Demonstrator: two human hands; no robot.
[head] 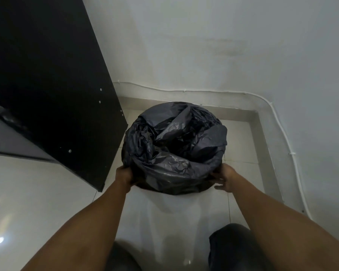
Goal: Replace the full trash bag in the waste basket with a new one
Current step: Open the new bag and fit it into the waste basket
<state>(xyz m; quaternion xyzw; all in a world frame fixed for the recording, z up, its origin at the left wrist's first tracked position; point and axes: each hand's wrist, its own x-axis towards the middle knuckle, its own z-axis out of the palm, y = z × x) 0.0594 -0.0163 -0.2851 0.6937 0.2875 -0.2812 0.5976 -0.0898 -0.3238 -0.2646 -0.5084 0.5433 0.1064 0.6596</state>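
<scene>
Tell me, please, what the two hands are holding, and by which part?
The trash bag, by its folded-over edge at the near rim of the basket: the left hand grips it; the right hand touches it, grip blurred.

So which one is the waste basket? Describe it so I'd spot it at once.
Find the black cabinet panel on the left. Just right of its lower corner, on the pale tiled floor, stands the waste basket. It alone is a white round tub, its mouth draped with a crumpled black bag.

dim, bluish light with glare spots on the glossy floor (37, 202), wide-angle bending at edges, slight blur.
</scene>
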